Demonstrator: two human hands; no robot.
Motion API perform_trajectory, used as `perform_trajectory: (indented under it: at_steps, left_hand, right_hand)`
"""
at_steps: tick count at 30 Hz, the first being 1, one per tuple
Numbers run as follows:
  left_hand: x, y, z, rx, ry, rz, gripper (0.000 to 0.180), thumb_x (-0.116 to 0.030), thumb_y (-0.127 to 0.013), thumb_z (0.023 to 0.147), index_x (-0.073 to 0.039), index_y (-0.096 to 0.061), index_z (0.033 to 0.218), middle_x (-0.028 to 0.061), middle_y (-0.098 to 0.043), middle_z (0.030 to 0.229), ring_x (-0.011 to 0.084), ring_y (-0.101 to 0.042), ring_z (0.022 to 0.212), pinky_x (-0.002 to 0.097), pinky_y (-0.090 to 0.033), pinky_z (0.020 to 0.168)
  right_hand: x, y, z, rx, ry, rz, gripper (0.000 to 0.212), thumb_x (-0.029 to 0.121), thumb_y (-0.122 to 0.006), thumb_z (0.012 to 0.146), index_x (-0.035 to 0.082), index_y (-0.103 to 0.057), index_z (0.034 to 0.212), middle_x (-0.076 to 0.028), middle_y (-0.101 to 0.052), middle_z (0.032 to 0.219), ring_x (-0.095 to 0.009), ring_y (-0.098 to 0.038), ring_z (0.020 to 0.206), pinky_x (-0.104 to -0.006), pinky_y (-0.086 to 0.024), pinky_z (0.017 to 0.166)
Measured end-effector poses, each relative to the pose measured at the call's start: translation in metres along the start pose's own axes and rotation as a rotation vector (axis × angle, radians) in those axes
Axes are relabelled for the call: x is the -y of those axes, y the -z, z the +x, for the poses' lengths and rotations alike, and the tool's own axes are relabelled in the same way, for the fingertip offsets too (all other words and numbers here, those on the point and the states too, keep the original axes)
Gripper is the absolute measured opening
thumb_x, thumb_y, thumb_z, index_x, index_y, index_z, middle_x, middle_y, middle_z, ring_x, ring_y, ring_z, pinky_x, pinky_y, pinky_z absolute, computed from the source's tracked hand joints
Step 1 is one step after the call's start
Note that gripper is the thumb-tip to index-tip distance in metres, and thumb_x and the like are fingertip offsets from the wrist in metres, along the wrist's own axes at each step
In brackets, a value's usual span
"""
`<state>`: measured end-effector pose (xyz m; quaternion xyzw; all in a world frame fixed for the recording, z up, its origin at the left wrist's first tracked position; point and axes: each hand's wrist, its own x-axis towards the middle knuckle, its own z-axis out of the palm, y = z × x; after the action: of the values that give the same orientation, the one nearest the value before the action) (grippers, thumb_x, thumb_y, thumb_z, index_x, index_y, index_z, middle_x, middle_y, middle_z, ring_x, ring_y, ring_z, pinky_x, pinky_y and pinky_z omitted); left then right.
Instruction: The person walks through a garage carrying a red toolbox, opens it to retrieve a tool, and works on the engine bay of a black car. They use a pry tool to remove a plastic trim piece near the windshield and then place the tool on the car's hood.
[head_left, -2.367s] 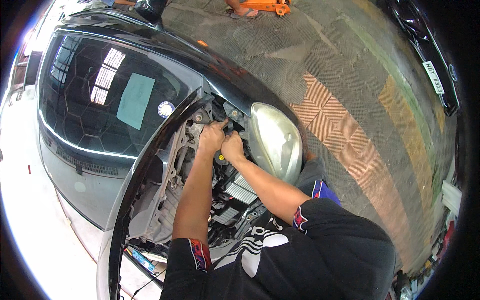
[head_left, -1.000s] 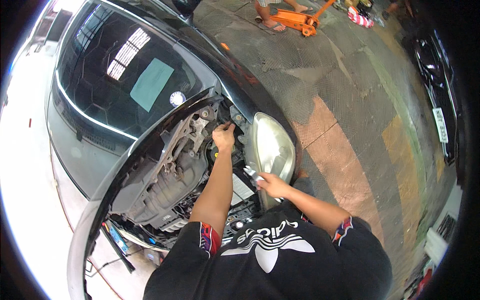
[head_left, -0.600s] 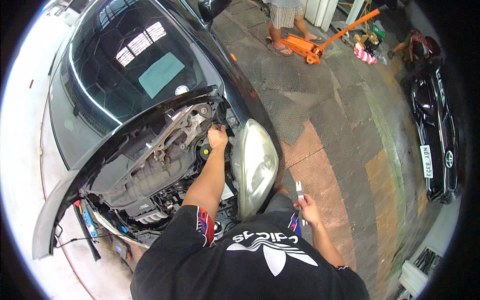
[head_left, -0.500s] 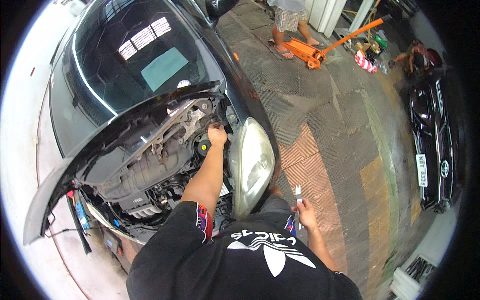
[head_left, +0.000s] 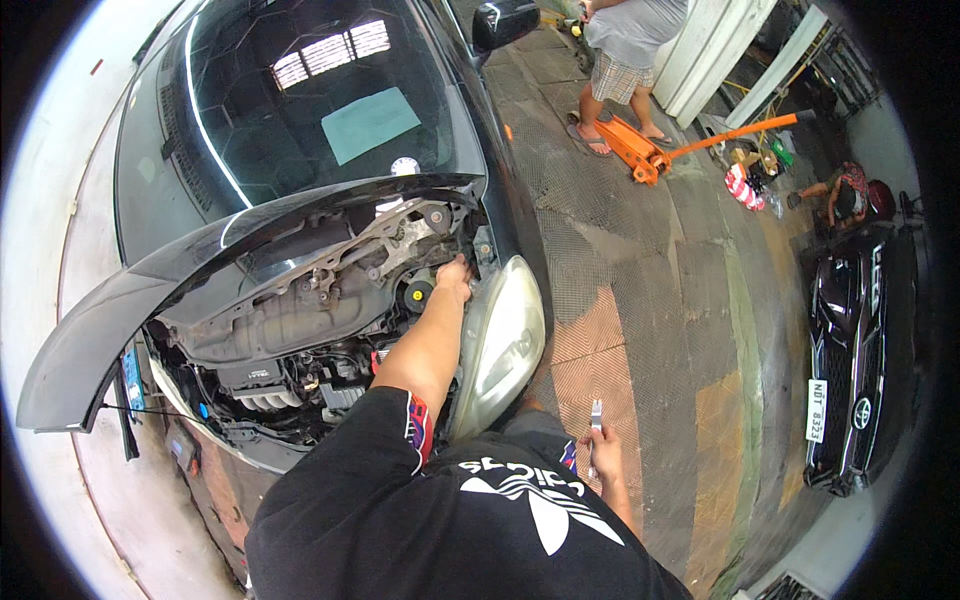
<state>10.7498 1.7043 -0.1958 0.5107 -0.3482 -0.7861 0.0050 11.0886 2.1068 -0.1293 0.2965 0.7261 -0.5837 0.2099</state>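
My hands at the open front of a dark car.

On the left, the raised dark metal hood (head_left: 200,290) hangs over the grey engine parts (head_left: 290,320). My left hand (head_left: 455,280) reaches deep into the engine bay, just beside the small round yellow cap (head_left: 416,293), and its fingers curl onto a dark part near the back edge; I cannot tell what they grip. Right next to my arm is the big clear oval headlight (head_left: 505,345). Further right, my right hand (head_left: 603,455) is down by my side over the brick floor (head_left: 650,330), closed around a thin silver metal wrench (head_left: 595,425) that points up.
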Motion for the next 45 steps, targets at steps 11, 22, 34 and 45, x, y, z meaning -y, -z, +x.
perform_trajectory:
  at_steps: [11, 22, 34, 45]
  left_hand:
    - [-0.013, 0.012, -0.005, 0.086, 0.138, 0.043, 0.019, -0.018, -0.065, 0.100, 0.000, -0.061, 0.106, 0.0133, -0.068, 0.096, 0.0240, -0.070, 0.081, 0.0361, -0.060, 0.066]
    - [-0.011, 0.012, 0.007, 0.155, 0.296, -0.034, 0.029, -0.028, -0.058, 0.105, -0.003, -0.058, 0.119, 0.0155, -0.065, 0.114, 0.0287, -0.065, 0.100, 0.0411, -0.054, 0.087]
    - [-0.018, 0.027, -0.018, 0.238, 0.130, -0.087, 0.036, -0.013, -0.060, 0.102, 0.007, -0.046, 0.127, 0.0197, -0.063, 0.111, 0.0294, -0.070, 0.090, 0.0372, -0.061, 0.072]
    - [-0.025, 0.029, -0.029, 0.164, -0.003, 0.154, 0.089, -0.010, -0.066, 0.098, -0.004, -0.003, 0.160, 0.0200, -0.059, 0.126, 0.0292, -0.071, 0.095, 0.0380, -0.063, 0.076]
  right_hand:
    - [0.041, -0.008, 0.060, 0.091, 0.084, -0.061, 0.030, 0.017, -0.054, 0.103, -0.003, -0.060, 0.124, -0.006, -0.063, 0.085, -0.013, -0.061, 0.072, -0.0294, -0.045, 0.062]
    - [0.028, -0.045, 0.068, 0.107, 0.061, -0.006, 0.030, 0.017, -0.055, 0.103, -0.004, -0.059, 0.124, -0.006, -0.065, 0.086, -0.012, -0.059, 0.075, -0.0282, -0.044, 0.066]
    - [0.000, -0.014, 0.056, 0.025, 0.046, 0.068, 0.022, 0.018, -0.054, 0.103, -0.003, -0.060, 0.110, -0.006, -0.062, 0.085, -0.015, -0.064, 0.075, -0.0299, -0.047, 0.067]
    - [0.076, -0.032, 0.119, 0.172, 0.148, 0.087, 0.016, 0.017, -0.048, 0.106, 0.001, -0.052, 0.108, -0.007, -0.061, 0.079, -0.016, -0.063, 0.064, -0.0309, -0.053, 0.058]
